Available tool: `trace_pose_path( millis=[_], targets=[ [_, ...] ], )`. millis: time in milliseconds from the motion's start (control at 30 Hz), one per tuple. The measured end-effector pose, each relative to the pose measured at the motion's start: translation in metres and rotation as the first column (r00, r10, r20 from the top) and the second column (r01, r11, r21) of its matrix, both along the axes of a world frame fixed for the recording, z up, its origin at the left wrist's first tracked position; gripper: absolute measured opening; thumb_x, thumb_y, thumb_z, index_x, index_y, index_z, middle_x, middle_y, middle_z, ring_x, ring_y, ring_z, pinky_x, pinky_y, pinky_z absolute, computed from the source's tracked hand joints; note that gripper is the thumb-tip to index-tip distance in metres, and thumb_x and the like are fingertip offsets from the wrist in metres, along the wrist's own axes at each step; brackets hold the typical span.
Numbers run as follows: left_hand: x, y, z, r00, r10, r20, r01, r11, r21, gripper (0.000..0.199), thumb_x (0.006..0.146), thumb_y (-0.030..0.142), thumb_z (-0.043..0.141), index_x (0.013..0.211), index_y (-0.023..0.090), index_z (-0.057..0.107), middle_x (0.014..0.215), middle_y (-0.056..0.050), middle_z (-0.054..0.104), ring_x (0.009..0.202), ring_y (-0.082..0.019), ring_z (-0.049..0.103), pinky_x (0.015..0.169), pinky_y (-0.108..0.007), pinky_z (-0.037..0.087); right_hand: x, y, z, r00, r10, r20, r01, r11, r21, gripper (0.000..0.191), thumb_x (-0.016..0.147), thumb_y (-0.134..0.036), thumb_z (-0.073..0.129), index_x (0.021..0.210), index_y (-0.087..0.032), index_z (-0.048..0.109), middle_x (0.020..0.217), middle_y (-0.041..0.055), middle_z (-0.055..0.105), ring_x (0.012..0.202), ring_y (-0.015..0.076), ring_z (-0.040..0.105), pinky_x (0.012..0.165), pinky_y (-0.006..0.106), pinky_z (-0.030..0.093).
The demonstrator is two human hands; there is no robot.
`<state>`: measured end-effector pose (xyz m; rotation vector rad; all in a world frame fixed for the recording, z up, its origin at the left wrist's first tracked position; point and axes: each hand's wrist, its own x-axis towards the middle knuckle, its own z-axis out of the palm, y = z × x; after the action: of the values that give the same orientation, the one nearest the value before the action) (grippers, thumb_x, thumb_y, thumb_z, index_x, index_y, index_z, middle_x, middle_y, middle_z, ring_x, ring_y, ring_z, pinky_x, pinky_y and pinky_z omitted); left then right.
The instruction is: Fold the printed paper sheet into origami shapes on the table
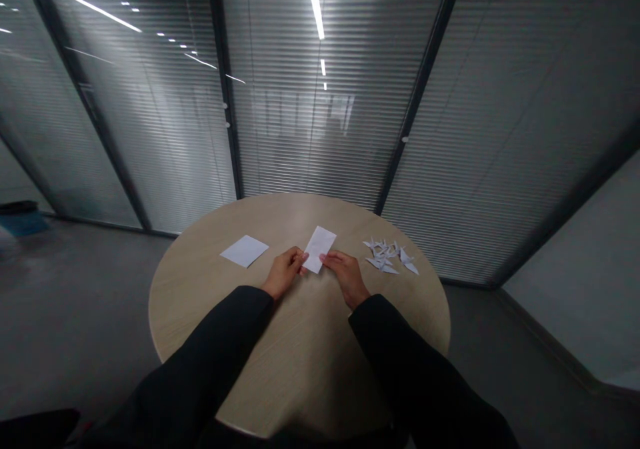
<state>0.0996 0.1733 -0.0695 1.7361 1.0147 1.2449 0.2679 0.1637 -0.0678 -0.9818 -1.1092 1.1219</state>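
Note:
Between my hands is a white sheet of paper (320, 242), narrow and oblong, tilted with its far end to the right. My left hand (287, 270) pinches its near left edge between thumb and fingers. On the opposite edge, my right hand (346, 274) grips the paper with the thumb on top. Left of my left hand lies a flat stack of white square paper (245, 251). To the right of my right hand is a loose pile of folded white paper cranes (383, 255), several of them overlapping.
The round wooden table (300, 369) has its far edge close to a glass wall with blinds (320, 149). A white wall (590, 282) stands at the right. On the floor at far left is a blue bin (23, 220) with a dark rim.

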Motion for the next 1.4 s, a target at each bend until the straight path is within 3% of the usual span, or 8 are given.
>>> trace_pose_path(
  millis=[367, 567, 767, 900, 1100, 1400],
  targets=[
    [-0.001, -0.002, 0.003, 0.988, 0.127, -0.084, -0.128, 0.992, -0.006, 0.038, 0.082, 0.054, 0.05, 0.066, 0.019, 0.053, 0.046, 0.006, 0.04, 0.046, -0.011, 0.035, 0.049, -0.024, 0.026, 0.0, 0.0, 0.0, 1.0, 0.006, 0.005, -0.006, 1.0, -0.002, 0.031, 0.057, -0.042, 0.081, 0.074, -0.018, 0.071, 0.077, 0.0032, 0.073, 0.077, 0.0212, 0.066, 0.077, 0.033, 0.047],
    [-0.004, 0.0, 0.003, 0.95, 0.155, -0.272, -0.162, 0.987, -0.003, 0.05, 0.087, 0.056, 0.042, 0.055, 0.019, 0.054, 0.043, 0.003, 0.041, 0.046, -0.014, 0.04, 0.054, -0.028, 0.029, 0.0, 0.002, -0.001, 0.998, -0.002, 0.062, 0.0, 1.0, 0.03, 0.03, 0.061, -0.044, 0.078, 0.075, -0.018, 0.07, 0.075, 0.0028, 0.072, 0.076, 0.0207, 0.065, 0.074, 0.032, 0.047],
    [-0.003, -0.004, 0.007, 0.908, 0.338, -0.247, -0.293, 0.934, 0.203, 0.023, 0.083, 0.037, 0.058, 0.098, 0.019, 0.059, 0.071, 0.0, 0.057, 0.066, -0.017, 0.053, 0.065, -0.027, 0.038, 0.0, 0.006, -0.006, 0.988, -0.003, 0.152, -0.007, 0.997, 0.07, 0.03, 0.061, -0.045, 0.077, 0.073, -0.018, 0.071, 0.075, 0.0028, 0.072, 0.074, 0.0209, 0.064, 0.072, 0.032, 0.047],
    [0.0, -0.002, 0.003, 0.944, 0.264, -0.199, -0.21, 0.944, 0.253, 0.022, 0.084, 0.027, 0.055, 0.103, 0.016, 0.059, 0.096, -0.009, 0.061, 0.086, -0.02, 0.057, 0.078, -0.032, 0.045, -0.001, 0.005, -0.006, 0.968, -0.018, 0.251, -0.01, 0.994, 0.112, 0.028, 0.063, -0.045, 0.075, 0.071, -0.018, 0.072, 0.071, 0.0021, 0.071, 0.07, 0.0199, 0.062, 0.069, 0.031, 0.045],
    [0.008, -0.006, 0.002, 0.993, 0.065, -0.095, -0.057, 0.995, 0.083, 0.035, 0.088, 0.038, 0.051, 0.11, 0.013, 0.06, 0.112, -0.015, 0.064, 0.097, -0.023, 0.06, 0.082, -0.034, 0.047, -0.001, 0.005, -0.005, 0.966, -0.019, 0.259, -0.004, 0.996, 0.09, 0.026, 0.061, -0.043, 0.076, 0.067, -0.018, 0.069, 0.065, 0.0001, 0.068, 0.063, 0.0174, 0.06, 0.064, 0.029, 0.043],
    [0.01, -0.003, -0.001, 0.99, -0.115, 0.084, 0.125, 0.986, -0.112, 0.044, 0.078, 0.052, 0.061, 0.099, 0.013, 0.062, 0.088, -0.007, 0.065, 0.08, -0.019, 0.06, 0.071, -0.03, 0.048, -0.003, 0.006, -0.007, 0.959, 0.095, 0.265, -0.126, 0.987, 0.104, 0.022, 0.059, -0.039, 0.077, 0.062, -0.02, 0.068, 0.062, -0.0017, 0.067, 0.061, 0.0159, 0.059, 0.065, 0.029, 0.044]
  ],
)
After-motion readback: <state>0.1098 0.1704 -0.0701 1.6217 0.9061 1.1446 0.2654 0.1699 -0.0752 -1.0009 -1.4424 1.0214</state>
